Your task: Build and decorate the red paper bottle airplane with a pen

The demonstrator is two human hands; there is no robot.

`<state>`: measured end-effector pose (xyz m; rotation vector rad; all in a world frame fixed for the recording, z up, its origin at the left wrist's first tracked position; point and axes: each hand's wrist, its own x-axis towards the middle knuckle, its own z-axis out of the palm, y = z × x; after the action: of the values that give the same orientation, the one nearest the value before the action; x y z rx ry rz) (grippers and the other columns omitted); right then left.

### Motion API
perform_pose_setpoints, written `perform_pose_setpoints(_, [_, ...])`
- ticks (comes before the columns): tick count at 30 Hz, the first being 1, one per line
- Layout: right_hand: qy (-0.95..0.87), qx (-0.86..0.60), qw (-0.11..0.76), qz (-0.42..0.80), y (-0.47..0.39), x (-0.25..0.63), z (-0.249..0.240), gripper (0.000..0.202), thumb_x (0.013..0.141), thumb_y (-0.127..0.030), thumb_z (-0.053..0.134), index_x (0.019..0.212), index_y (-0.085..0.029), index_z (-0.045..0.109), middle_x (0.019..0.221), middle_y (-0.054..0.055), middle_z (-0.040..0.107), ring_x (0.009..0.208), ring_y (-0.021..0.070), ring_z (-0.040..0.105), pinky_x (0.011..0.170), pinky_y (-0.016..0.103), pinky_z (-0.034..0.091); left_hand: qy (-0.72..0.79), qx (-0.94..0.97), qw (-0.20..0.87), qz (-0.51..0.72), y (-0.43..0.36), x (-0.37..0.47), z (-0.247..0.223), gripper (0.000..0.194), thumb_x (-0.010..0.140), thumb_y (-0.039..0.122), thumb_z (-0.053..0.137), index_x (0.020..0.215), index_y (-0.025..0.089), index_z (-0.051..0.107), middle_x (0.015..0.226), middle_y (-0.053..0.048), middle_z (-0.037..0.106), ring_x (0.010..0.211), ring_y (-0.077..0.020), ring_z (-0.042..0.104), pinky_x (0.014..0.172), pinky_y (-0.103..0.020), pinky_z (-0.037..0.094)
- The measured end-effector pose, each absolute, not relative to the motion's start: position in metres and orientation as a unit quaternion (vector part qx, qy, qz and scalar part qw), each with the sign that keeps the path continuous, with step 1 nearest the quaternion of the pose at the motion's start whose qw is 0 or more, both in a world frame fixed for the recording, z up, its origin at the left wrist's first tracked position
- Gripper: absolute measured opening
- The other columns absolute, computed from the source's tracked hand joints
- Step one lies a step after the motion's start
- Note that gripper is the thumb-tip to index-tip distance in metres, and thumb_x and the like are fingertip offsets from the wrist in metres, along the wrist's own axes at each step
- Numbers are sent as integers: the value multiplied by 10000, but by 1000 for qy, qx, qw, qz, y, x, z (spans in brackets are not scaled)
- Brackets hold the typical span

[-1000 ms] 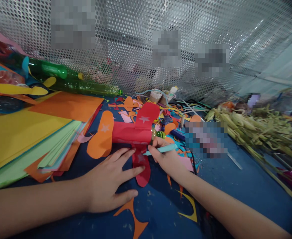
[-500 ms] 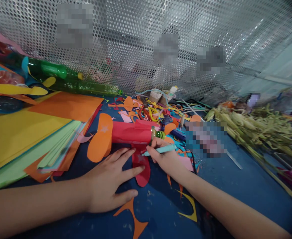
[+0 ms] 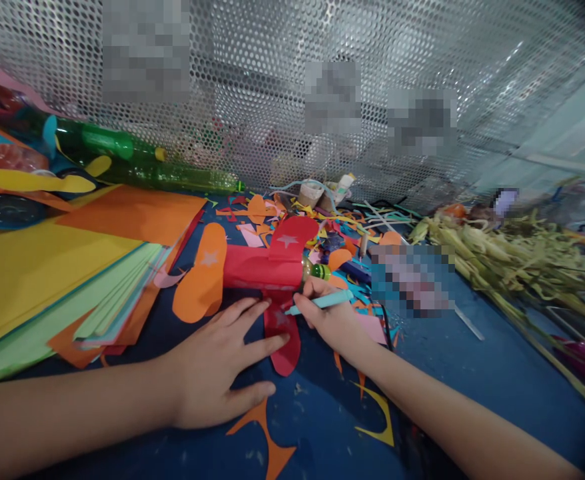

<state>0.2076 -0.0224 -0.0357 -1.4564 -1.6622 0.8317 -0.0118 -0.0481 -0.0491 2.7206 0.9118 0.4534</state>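
A toy plane made from a bottle wrapped in red paper (image 3: pixel 252 267) lies on the blue table, its green cap (image 3: pixel 321 271) pointing right. An orange paper tail (image 3: pixel 207 259) with a silver star is at its left end. The near red wing (image 3: pixel 286 347) lies toward me, and the far red wing (image 3: pixel 292 233) stands up with a star showing. My left hand (image 3: pixel 227 360) is spread flat, fingertips on the near wing. My right hand (image 3: pixel 330 323) pinches a light blue marker (image 3: pixel 325 300), its tip at the star on the near wing.
Stacked coloured paper (image 3: pixel 47 267) lies at left, with green bottles (image 3: pixel 187 177) behind it. Paper scraps and small cups (image 3: pixel 311 193) are at the back. Dried corn husks (image 3: pixel 512 247) spread at right. Orange (image 3: pixel 270 440) and yellow offcuts (image 3: pixel 385 417) lie in front. A perforated silver sheet (image 3: pixel 252 80) rises behind.
The plane's far red wing has swung up, so its star now shows. Both hands and the marker have stayed almost in place.
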Motion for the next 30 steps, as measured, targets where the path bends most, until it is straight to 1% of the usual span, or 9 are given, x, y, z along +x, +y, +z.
perform_pose_setpoints(3, [-657,-565,378,326,-22,207,-35,232,773,-215,517,583,-220,384,440,-77,407,416,89,353,436,227,272,308,931,115,155,-48,-12,-48,515,859,507,527,1346,351,459,1468,-113,340,1332,-384,300,997,-579,376])
perform_pose_setpoints(8, [-660,-561,387,317,-23,207,-35,236,759,-194,524,578,-220,376,434,-81,403,410,87,345,441,226,278,322,926,117,155,-49,-12,-49,514,858,517,525,1345,363,460,1494,-78,302,1338,-392,285,1013,-579,363])
perform_pose_setpoints(12, [-629,-524,419,393,-26,207,-32,246,850,-335,501,650,-221,413,440,-77,445,394,93,412,441,225,319,319,927,119,157,-49,-11,-49,510,857,515,527,1339,359,468,1499,-72,288,1339,-383,285,1026,-568,357])
perform_pose_setpoints(15, [-595,-520,431,436,-28,206,-30,267,885,-425,446,708,-225,431,405,-94,414,334,93,387,392,222,282,323,927,117,149,-49,-11,-49,516,858,508,527,1349,375,447,1502,-71,277,1338,-388,286,1014,-579,364])
perform_pose_setpoints(17, [-606,-526,415,428,-28,206,-30,262,876,-419,470,706,-221,445,396,-96,399,335,92,372,391,224,264,327,927,116,146,-49,-11,-49,519,856,501,532,1352,381,439,1502,-69,275,1338,-390,284,1007,-579,372])
perform_pose_setpoints(20, [-654,-521,398,378,-28,207,-30,249,836,-361,546,658,-205,468,484,-63,433,447,98,408,460,232,304,319,929,115,148,-49,-12,-48,524,854,492,541,1353,368,442,1493,-82,288,1342,-381,281,1010,-560,377])
perform_pose_setpoints(23, [-660,-518,412,357,-26,208,-31,296,858,-342,507,605,-201,448,562,-40,423,524,105,401,506,239,324,320,930,114,138,-48,-11,-46,523,850,499,544,1348,369,447,1484,-99,300,1345,-380,279,997,-564,390])
perform_pose_setpoints(26, [-629,-534,436,360,-25,209,-32,274,872,-344,483,638,-209,437,568,-48,399,508,105,374,493,241,314,329,928,113,132,-49,-11,-45,509,852,526,526,1336,381,458,1485,-98,304,1345,-391,278,985,-586,392])
perform_pose_setpoints(30, [-627,-551,440,331,-23,209,-33,282,836,-313,524,613,-219,378,528,-63,366,482,104,347,486,248,295,329,928,115,134,-49,-11,-45,509,862,535,509,1344,385,449,1485,-100,308,1343,-397,283,998,-599,370])
